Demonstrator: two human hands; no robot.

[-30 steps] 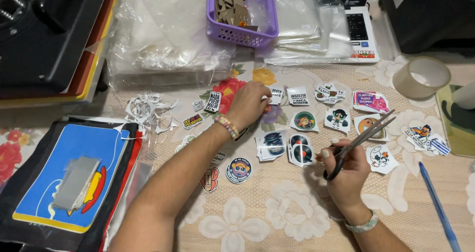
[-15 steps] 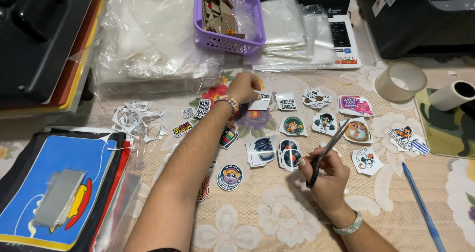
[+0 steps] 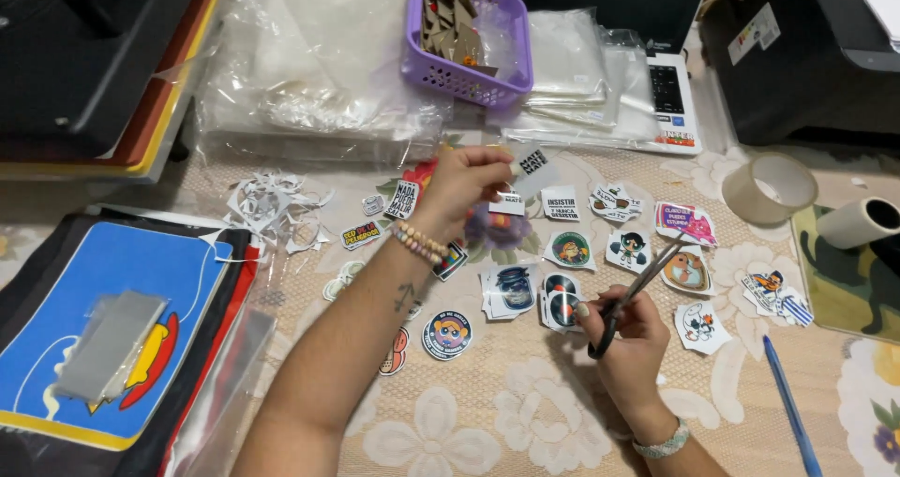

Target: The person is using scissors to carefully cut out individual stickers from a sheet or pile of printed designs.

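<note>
The left hand is pinching a small sticker at its 3 o'clock, lifting it above the tablecloth. The right hand is gripping scissors, blades pointing toward 1 o'clock. More stickers are lying between the hands; a purple basket is sitting at 12 o'clock.

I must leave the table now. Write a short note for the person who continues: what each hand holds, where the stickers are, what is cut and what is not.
Left hand: lifted above the table, pinching one small black sticker at its edge.
Right hand: holds the scissors, blades pointing up and to the right, not on any sticker.
Cut stickers lie spread over the floral tablecloth; paper scraps are piled to the left.
Done: many stickers already cut out.
Left: I cannot tell whether the held sticker needs trimming.
</note>
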